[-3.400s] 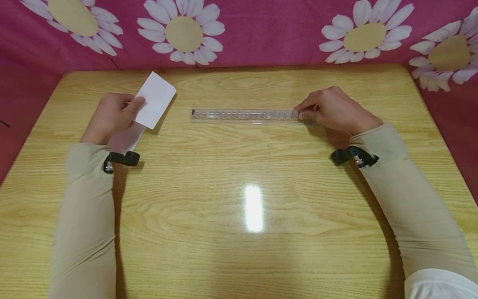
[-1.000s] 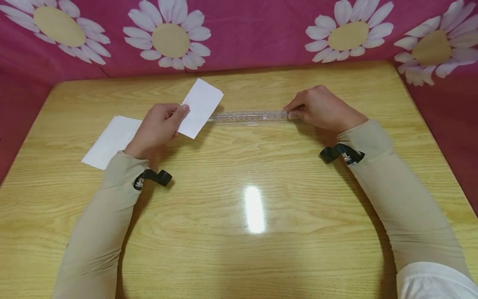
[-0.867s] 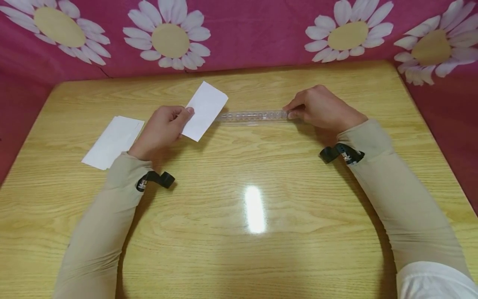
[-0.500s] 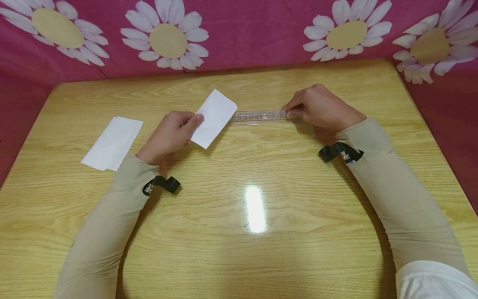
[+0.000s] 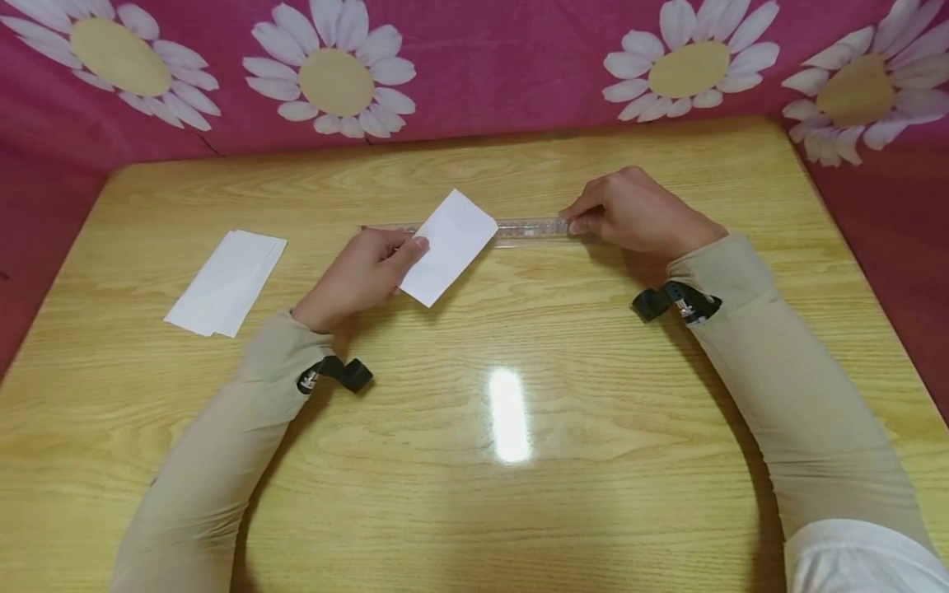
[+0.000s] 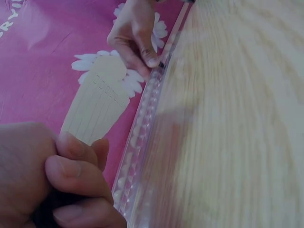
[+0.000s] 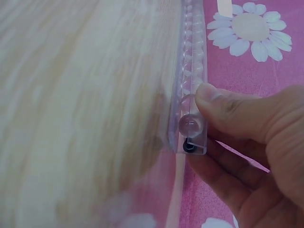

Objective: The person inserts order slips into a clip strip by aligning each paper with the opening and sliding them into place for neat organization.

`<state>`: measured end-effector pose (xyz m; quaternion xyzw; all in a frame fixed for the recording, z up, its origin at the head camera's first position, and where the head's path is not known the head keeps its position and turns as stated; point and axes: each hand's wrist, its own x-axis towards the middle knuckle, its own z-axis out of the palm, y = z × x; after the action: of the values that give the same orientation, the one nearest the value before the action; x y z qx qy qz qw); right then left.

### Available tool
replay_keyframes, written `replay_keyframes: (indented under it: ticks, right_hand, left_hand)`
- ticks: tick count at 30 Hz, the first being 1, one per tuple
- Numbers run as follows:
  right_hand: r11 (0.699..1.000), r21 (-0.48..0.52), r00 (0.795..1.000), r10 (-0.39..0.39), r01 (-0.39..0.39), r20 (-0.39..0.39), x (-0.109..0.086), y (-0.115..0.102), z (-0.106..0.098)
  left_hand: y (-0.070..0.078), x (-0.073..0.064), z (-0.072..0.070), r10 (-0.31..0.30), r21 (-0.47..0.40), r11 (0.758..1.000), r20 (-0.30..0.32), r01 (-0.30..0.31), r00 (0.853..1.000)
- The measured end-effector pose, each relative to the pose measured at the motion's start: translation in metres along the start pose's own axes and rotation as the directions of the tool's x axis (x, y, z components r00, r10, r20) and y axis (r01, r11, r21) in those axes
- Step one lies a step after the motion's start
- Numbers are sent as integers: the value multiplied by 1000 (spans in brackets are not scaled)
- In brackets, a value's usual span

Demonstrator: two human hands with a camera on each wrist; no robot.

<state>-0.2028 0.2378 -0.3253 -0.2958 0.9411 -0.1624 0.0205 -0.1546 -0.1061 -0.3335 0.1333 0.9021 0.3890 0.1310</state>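
Your hands are both closed on something: your left hand (image 5: pixel 371 268) pinches a white card (image 5: pixel 455 247) at its near-left edge, thumb on top, and your right hand (image 5: pixel 641 212) grips the right end of a clear strip (image 5: pixel 530 229) between thumb and fingers. The card slants above the middle of the strip and, seen from your head, hides a good part of it; your left hand covers more, so only a bit of the strip's left half shows behind your knuckles. From your left wrist, the card's other face shows fine lines and a row of small marks. The strip runs across the far half of the desk (image 5: pixel 593 412), with a row of clear round bumps along it, and your right wrist view shows a dark ring (image 7: pixel 189 145) at the end near your fingers. Well to the left of the card lie overlapping white sheets (image 5: pixel 226 284). Black wrist mounts (image 5: pixel 348 375) jut inward over the desk from your beige sleeves (image 5: pixel 211 461), just short of the things you hold. Behind the desk hangs a pink cloth (image 5: pixel 511 66) with large white flowers.
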Motion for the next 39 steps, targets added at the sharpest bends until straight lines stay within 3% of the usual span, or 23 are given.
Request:
replay_keyframes:
  ticks: [12,19,28,39]
  right_hand:
    - [1000,-10,1000,5,-5,-4,0,0,0]
    - [1000,-15,1000,25,-25,10,2,-2,-2]
    - [999,-18,1000,27,-26,10,3,0,-3]
    - [999,-8,999,41,-41,24,3,-1,-3]
  left_hand:
    - [13,3,13,81,36,996,36,-82,996]
    - [22,2,19,60,16,998,76,-61,995]
    - [30,2,31,66,-25,998,168,-63,984]
    - [38,6,44,8,-141,989,278,33,960]
